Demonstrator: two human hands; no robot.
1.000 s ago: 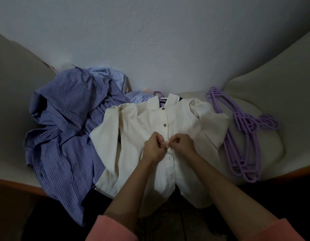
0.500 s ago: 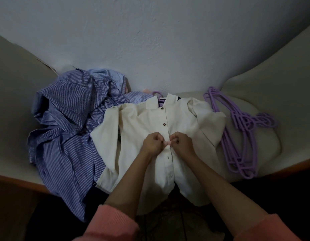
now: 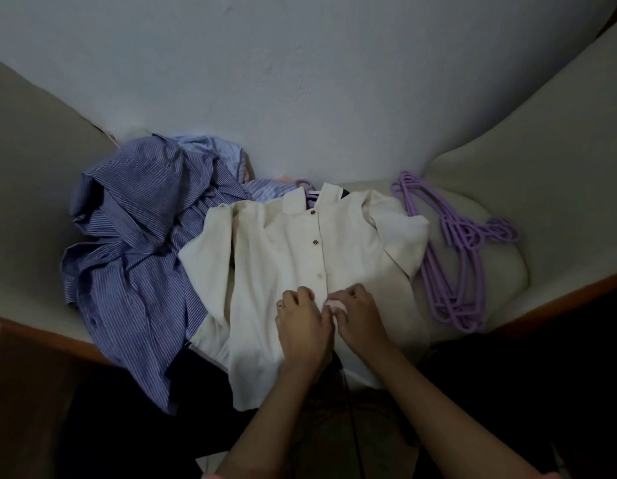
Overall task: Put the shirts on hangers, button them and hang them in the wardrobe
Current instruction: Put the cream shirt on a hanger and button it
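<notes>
Head view: left hand [image 3: 302, 321] and right hand [image 3: 357, 314] pinch cream shirt [image 3: 272, 257] placket edges, purple hangers [image 3: 452, 250] just beside.

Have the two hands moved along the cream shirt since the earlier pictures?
Yes. Both hands have moved down the cream shirt, toward its hem: a third closed button now shows above them.
</notes>
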